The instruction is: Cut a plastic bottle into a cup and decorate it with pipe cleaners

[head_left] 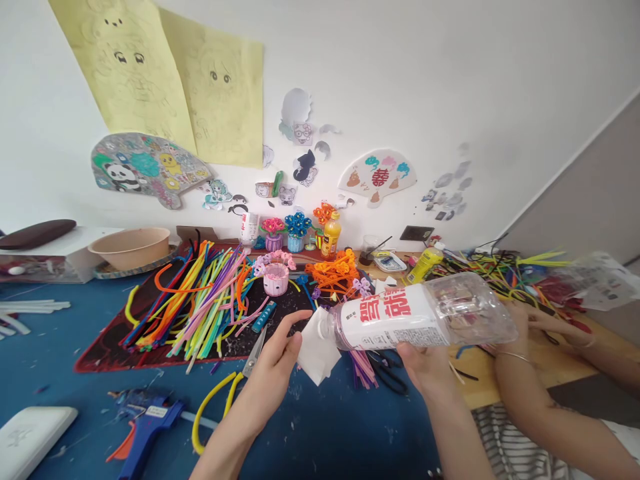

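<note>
Right hand [425,370] seemingly grips the crosswise bottle [390,317] from below, neck [328,327] pointing left at tissue [317,359] the left hand [273,357] pinches.

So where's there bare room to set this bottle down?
The blue tabletop looks mostly bare between your left forearm and right forearm, and at left between the white case and dark mat, small scraps aside. The mat itself is crowded with coloured pipe cleaners and a pink pot.

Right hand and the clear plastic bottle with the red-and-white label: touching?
Touching. The head view shows the right hand supporting the clear plastic bottle from below, thumb against its lower side.
</note>
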Available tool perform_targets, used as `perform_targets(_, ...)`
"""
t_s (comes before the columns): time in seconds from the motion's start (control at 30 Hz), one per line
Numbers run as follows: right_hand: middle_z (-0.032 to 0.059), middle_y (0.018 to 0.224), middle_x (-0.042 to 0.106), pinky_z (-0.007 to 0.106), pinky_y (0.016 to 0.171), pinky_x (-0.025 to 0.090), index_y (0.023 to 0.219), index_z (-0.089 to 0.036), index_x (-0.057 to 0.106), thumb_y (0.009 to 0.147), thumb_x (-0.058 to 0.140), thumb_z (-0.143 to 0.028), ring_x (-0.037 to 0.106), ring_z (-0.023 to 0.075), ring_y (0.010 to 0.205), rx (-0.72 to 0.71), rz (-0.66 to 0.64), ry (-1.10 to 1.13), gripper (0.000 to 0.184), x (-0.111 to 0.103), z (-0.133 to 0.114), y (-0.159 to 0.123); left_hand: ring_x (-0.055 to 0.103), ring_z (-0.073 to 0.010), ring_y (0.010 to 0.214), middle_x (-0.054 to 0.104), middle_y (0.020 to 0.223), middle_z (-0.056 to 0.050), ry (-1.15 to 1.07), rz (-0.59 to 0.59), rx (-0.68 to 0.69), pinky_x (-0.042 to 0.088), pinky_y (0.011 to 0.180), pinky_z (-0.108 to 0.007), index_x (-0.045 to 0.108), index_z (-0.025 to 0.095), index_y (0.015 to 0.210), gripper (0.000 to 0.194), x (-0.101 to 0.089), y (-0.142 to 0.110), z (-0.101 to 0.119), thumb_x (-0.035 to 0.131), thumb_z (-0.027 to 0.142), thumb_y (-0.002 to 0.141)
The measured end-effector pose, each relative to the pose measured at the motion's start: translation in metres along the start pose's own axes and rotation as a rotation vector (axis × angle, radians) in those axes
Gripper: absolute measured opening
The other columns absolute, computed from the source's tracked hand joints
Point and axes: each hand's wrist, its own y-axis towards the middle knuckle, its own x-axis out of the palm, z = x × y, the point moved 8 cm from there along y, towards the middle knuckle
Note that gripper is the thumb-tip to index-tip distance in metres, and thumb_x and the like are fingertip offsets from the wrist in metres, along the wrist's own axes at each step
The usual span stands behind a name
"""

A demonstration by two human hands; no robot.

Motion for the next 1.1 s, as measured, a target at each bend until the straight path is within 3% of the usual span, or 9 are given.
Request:
perform_targets(0.33,0.007,0.11,0.076,0.054,0.088,0.059,0.132,-0.037,0.055,0.075,0.076,-0.052,0.071,0.0346,0.102,0.005,0.016,-0.058,0.063,-0.023,-0.001,-0.011,0.051,-0.0183,0.074,0.059,0.079,0.001,-0.03,0.129,0.012,0.039,0.072,-0.028,0.057,0.027,0.129,0.047,-0.012,0.0,0.003,0.052,0.052,0.09)
perform_targets(0.5,0.0067,0.124,0.069,0.054,0.094,0.056,0.133,-0.036,0.054,0.071,0.082,-0.046,0.065,0.0344,0.114,0.033,-0.024,-0.036,0.068,-0.009,-0.005,-0.019,0.053,-0.0182,0.078,0.06,0.08,0.001,-0.142,0.129,-0.008,0.044,0.078,-0.03,0.056,0.025,0.13,0.05,-0.01,0.001,0.001,0.056,0.052,0.088)
perform_targets(0.73,0.0099,0.129,0.064,0.059,0.102,0.047,0.134,-0.032,0.052,0.067,0.082,-0.054,0.049,0.0364,0.132,-0.018,-0.046,-0.021,0.076,-0.001,-0.007,-0.019,0.055,-0.0194,0.083,0.06,0.08,0.0,-0.294,0.114,-0.062,0.048,0.082,-0.031,0.057,0.025,0.13,0.057,-0.007,0.001,-0.002,0.065,0.053,0.082)
perform_targets(0.93,0.0082,0.128,0.064,0.053,0.096,0.052,0.128,-0.033,0.054,0.068,0.079,-0.056,0.055,0.0353,0.123,-0.094,-0.163,-0.071,0.069,-0.001,-0.018,-0.015,0.055,-0.018,0.081,0.063,0.085,-0.001,-0.295,0.122,-0.055,0.047,0.079,-0.029,0.058,0.026,0.129,0.053,-0.007,0.001,0.0,0.064,0.052,0.083)
perform_targets(1.1,0.0076,0.126,0.064,0.056,0.096,0.05,0.126,-0.036,0.056,0.065,0.081,-0.054,0.06,0.0358,0.114,-0.1,-0.166,-0.088,0.068,0.001,-0.014,-0.014,0.056,-0.018,0.077,0.064,0.081,-0.001,-0.258,0.195,-0.005,0.047,0.075,-0.029,0.06,0.025,0.127,0.053,-0.015,-0.001,0.001,0.064,0.052,0.082)
